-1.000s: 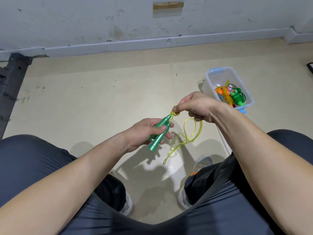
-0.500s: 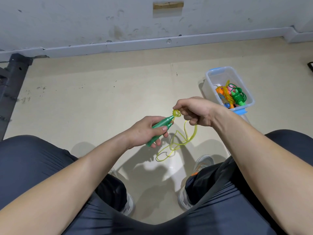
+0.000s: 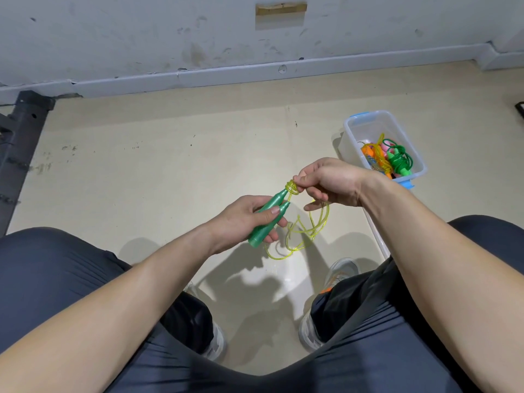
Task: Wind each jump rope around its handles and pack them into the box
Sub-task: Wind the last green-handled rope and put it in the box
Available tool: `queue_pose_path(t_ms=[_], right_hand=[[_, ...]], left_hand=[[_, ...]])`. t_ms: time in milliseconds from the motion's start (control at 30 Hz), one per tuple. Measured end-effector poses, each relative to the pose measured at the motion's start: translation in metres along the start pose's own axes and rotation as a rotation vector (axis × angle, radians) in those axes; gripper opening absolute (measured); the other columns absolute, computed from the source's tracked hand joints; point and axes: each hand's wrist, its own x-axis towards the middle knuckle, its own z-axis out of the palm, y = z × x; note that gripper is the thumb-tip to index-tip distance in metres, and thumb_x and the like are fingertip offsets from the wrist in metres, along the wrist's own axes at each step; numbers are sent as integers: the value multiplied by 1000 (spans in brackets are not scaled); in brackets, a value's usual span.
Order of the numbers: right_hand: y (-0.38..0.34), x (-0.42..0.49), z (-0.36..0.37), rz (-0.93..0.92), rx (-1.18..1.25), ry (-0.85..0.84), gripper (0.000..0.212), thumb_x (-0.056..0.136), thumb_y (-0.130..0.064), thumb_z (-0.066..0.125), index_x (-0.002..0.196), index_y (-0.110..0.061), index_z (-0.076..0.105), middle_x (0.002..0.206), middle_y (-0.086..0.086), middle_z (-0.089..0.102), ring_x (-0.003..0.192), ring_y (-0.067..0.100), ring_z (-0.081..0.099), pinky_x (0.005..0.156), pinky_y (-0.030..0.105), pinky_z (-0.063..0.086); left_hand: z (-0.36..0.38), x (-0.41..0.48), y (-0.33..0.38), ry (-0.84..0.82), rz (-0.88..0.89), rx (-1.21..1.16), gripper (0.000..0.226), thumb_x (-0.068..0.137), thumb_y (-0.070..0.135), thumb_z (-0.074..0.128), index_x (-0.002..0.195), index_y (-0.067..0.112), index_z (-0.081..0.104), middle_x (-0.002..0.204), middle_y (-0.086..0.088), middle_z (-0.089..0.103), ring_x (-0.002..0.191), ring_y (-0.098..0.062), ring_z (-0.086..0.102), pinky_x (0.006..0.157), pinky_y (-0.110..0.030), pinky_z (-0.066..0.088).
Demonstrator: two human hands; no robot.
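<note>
My left hand (image 3: 247, 219) grips two green jump-rope handles (image 3: 266, 219) held side by side, tips pointing up and to the right. A few turns of yellow-green rope (image 3: 292, 189) sit around the handle tips. My right hand (image 3: 329, 181) pinches the rope right at those turns. The loose rest of the rope (image 3: 300, 236) hangs in loops below both hands, above the floor. A clear plastic box (image 3: 351, 131) with blue clips stands on the floor to the right, holding wound ropes in orange, yellow, pink and green (image 3: 397, 158).
I sit with my knees apart in dark trousers, white shoes (image 3: 340, 270) on the beige floor. A clear lid (image 3: 377, 236) lies by my right leg. A dark metal frame (image 3: 17, 148) stands at the far left. The wall and its skirting run along the back.
My right hand carried the rope round the handle tips, adding turns. The hanging loops have shortened and shifted. My left hand kept its grip and barely moved.
</note>
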Motion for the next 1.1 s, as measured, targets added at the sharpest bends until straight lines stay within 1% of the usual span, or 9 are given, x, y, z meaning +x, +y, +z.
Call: queue_pose_path(t_ms=[100, 233, 333, 433, 500, 600, 700, 800, 1100], right_hand=[[-2, -4, 1, -4, 51, 5, 22, 103, -11, 52, 83, -5, 59, 43, 3, 47, 36, 11, 40, 69, 38, 61], [-5, -10, 1, 17, 61, -36, 21, 105, -5, 43, 91, -4, 59, 60, 10, 66, 44, 13, 58, 50, 28, 56], [-6, -11, -3, 0, 5, -74, 19, 105, -5, 46, 94, -6, 62, 63, 9, 66, 40, 9, 50, 43, 22, 49], [-3, -7, -3, 13, -15, -48, 23, 102, 0, 45, 88, -10, 60, 67, 7, 62, 44, 10, 47, 44, 22, 47], [-2, -3, 2, 27, -61, 9, 24, 97, 0, 43, 81, -12, 58, 63, 3, 49, 46, 12, 34, 41, 20, 33], [-6, -1, 6, 4, -155, 119, 17, 86, -7, 46, 75, -13, 57, 58, -1, 35, 48, 15, 21, 45, 21, 16], [-7, -3, 6, -57, -317, 161, 22, 84, -13, 53, 64, -18, 60, 55, -4, 32, 49, 16, 24, 46, 22, 18], [-7, -4, 3, -78, -370, 182, 19, 80, -18, 58, 61, -19, 63, 58, -3, 31, 51, 17, 24, 48, 26, 19], [-8, -6, -3, -117, -311, 178, 8, 87, -12, 68, 86, -9, 75, 48, -8, 33, 45, 12, 24, 46, 23, 23]], left_hand=[[3, 2, -4, -45, -72, -208, 26, 103, 13, 51, 122, -1, 63, 99, -14, 71, 83, -22, 70, 82, -32, 58], [6, 2, -5, -49, -81, -276, 20, 101, 5, 52, 114, -1, 66, 93, -12, 72, 84, -19, 69, 84, -29, 59], [7, 2, -5, 1, -60, -251, 19, 100, 2, 54, 114, -1, 66, 91, -8, 72, 82, -16, 68, 86, -29, 58], [8, 1, -3, 58, -65, -118, 20, 102, 11, 55, 118, 5, 66, 91, -2, 71, 87, -18, 71, 82, -34, 56], [11, -3, -2, 69, -92, -41, 21, 105, 23, 54, 121, 14, 64, 92, 2, 69, 92, -25, 75, 76, -38, 58], [17, -6, 0, 42, -127, 25, 23, 106, 35, 50, 124, 23, 59, 95, 0, 65, 91, -32, 76, 67, -34, 60], [16, -6, 0, 23, -135, 47, 23, 106, 36, 49, 123, 24, 60, 94, -4, 67, 83, -28, 74, 67, -33, 60], [11, -6, 1, -18, -154, -10, 24, 105, 32, 51, 121, 21, 64, 95, -5, 70, 84, -22, 72, 69, -34, 61], [-1, -3, 1, -19, -245, -183, 21, 102, 19, 58, 119, 14, 68, 101, -4, 74, 86, -22, 73, 77, -34, 63]])
